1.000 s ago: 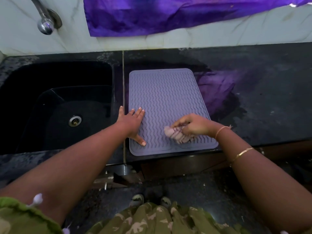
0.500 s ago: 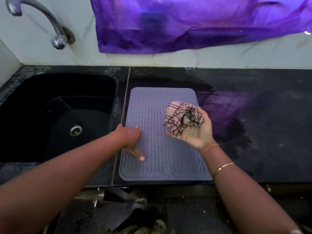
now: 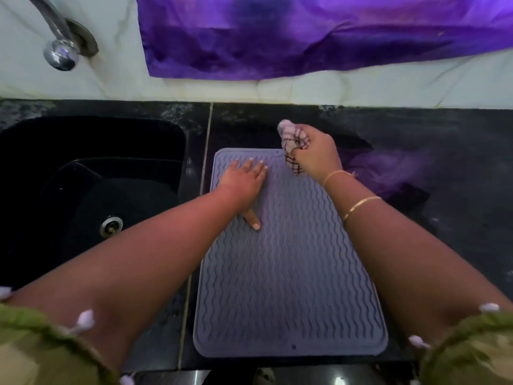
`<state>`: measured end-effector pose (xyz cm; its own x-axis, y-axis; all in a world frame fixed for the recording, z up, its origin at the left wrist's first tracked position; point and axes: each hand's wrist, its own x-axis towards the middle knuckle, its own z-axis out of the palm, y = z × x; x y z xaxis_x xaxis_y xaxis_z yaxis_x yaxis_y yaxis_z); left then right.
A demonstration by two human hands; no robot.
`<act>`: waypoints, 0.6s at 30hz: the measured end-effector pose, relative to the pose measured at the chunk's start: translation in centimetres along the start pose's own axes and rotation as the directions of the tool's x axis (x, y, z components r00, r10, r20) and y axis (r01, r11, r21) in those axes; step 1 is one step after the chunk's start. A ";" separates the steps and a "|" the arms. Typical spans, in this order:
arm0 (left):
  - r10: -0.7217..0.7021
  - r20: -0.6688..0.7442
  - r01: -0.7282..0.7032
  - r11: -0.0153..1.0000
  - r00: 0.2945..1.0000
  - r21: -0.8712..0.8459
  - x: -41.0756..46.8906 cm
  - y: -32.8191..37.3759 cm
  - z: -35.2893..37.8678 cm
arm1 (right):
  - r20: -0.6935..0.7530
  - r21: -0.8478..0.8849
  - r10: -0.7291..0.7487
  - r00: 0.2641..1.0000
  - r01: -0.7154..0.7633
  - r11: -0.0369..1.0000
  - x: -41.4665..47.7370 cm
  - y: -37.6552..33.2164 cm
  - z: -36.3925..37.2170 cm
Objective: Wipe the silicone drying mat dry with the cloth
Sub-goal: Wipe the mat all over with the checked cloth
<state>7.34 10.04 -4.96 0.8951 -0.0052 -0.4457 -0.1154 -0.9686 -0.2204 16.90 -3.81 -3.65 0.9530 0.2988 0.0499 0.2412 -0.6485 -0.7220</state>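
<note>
Sink (image 3: 91, 168) left of mat (image 3: 291, 273); purple fabric (image 3: 305, 34) behind.

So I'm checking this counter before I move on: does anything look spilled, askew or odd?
Yes. A dark wet-looking patch spreads over the black counter right of the mat. The mat itself lies flat and roughly square to the counter edge. The purple cloth on the wall hangs crumpled, nothing more.
</note>
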 end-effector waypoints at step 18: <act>0.023 0.093 -0.019 0.999 0.995 -0.046 2.1 -1.0 1.2 | 0.533 -0.391 -0.185 0.826 0.434 0.812 -2.4 2.4 0.6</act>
<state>8.80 11.35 -6.71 0.8481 -0.0040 -0.5298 -0.1123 -0.9786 -0.1723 15.03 -5.62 -5.91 0.6446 0.7398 -0.1930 0.6812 -0.6703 -0.2945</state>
